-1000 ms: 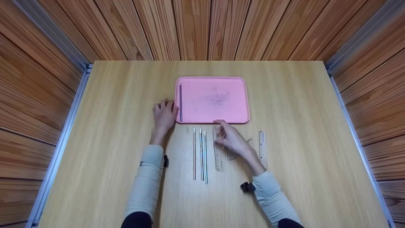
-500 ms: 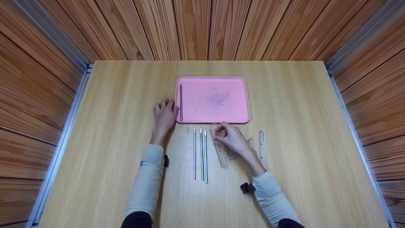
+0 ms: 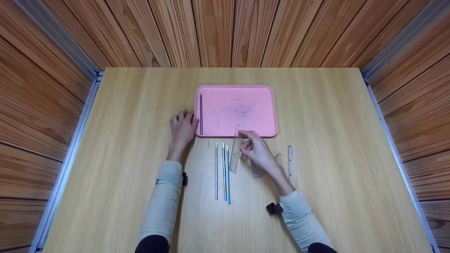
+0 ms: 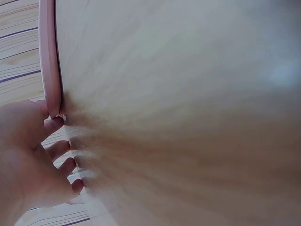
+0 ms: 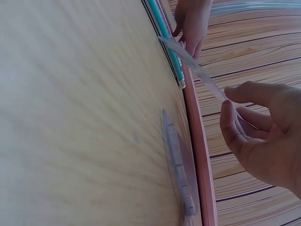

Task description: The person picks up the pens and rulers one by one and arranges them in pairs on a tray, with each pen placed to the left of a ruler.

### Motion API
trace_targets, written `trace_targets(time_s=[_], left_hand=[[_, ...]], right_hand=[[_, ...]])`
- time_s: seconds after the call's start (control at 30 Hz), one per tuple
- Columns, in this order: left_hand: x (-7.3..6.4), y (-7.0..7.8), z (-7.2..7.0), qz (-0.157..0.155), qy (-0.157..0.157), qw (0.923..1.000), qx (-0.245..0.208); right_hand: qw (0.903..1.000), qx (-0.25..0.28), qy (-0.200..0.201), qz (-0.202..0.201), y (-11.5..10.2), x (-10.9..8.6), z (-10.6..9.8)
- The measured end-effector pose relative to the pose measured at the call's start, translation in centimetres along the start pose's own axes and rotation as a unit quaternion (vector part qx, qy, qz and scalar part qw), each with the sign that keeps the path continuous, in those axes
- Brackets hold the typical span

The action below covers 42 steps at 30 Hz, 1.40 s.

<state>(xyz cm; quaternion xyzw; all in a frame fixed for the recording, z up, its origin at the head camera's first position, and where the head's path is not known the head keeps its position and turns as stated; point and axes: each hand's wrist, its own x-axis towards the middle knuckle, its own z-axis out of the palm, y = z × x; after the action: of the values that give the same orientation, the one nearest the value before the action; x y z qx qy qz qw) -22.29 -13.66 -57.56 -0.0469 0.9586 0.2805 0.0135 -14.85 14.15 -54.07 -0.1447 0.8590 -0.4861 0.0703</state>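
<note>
Three pencils [image 3: 216, 172] lie side by side on the worktop [image 3: 334, 123], just off the near edge of the pink tray [image 3: 239, 95], their pale ends toward it. The rightmost of them is blue-green; in the right wrist view it shows close to the tray's rim.

The right hand [image 3: 256, 149] pinches the clear ruler [image 3: 234, 154] between thumb and forefinger, the other fingers bent in behind. In the head view the ruler's far end overlaps the tray's near edge and its near end points back toward the worktop's near edge, just beside the blue-green pencil. The right wrist view shows it tilted, with the grip near one end.

The left hand [image 3: 182, 128] is at the tray's left edge, close to the near left corner: its thumb touches the rim, and the other fingers are spread, bent, with their tips on the worktop.

Inside the tray, a dark pencil [image 3: 201, 112] lies along the left edge, and dark smudges [image 3: 242, 109] mark the middle of the floor. Partly hidden by the right wrist is a clear tool [image 3: 258, 172], flat on the worktop. Farther toward the worktop's right edge lies a second ruler [image 3: 292, 165], roughly parallel to the pencils. Plank walls [image 3: 214, 31] stand beyond the worktop's far edge.
</note>
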Motion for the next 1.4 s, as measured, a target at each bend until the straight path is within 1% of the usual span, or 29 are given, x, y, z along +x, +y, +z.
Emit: trace_targets(time_s=[0.1, 0.27, 0.37, 0.5, 0.63, 0.87, 1.03, 1.13, 1.27, 1.4], left_hand=[[0.0, 0.1, 0.0, -0.001, 0.001, 1.0000, -0.001], [-0.1, 0.1, 0.0, -0.008, -0.001, 0.9999, -0.009], [-0.2, 0.1, -0.1, -0.011, -0.002, 0.9999, -0.011], [-0.1, 0.0, -0.1, -0.009, -0.003, 0.9999, -0.008], [-0.1, -0.1, -0.1, -0.008, -0.004, 0.9999, -0.009], [-0.1, -0.1, -0.1, -0.004, -0.005, 1.0000, -0.007], [-0.1, 0.0, -0.1, -0.006, -0.011, 0.9999, -0.002], [-0.1, 0.0, -0.1, -0.009, -0.014, 0.9999, -0.001], [0.0, 0.0, -0.1, -0.010, -0.012, 0.9999, -0.002], [0.0, 0.0, -0.1, -0.012, -0.009, 0.9999, -0.007]], right_hand=[[0.9998, 0.014, 0.013, 0.000, 0.0, 0.2, 0.1], [0.9979, 0.058, 0.029, 0.008, -0.1, 0.3, 0.2], [0.9961, 0.076, 0.045, 0.004, -0.2, 0.5, 0.3], [0.9952, 0.077, 0.060, -0.005, -0.2, 0.7, 0.4], [0.9964, 0.066, 0.052, -0.011, -0.5, 0.8, 0.5], [0.9976, 0.062, 0.024, -0.020, -0.9, 1.3, 0.8], [0.9980, 0.059, 0.011, -0.020, -1.4, 1.7, 1.0], [0.9977, 0.063, 0.011, -0.021, -1.6, 2.0, 1.2], [0.9973, 0.065, 0.022, -0.026, -1.8, 2.6, 1.4], [0.9970, 0.070, 0.029, -0.018, -1.9, 3.2, 1.6]])
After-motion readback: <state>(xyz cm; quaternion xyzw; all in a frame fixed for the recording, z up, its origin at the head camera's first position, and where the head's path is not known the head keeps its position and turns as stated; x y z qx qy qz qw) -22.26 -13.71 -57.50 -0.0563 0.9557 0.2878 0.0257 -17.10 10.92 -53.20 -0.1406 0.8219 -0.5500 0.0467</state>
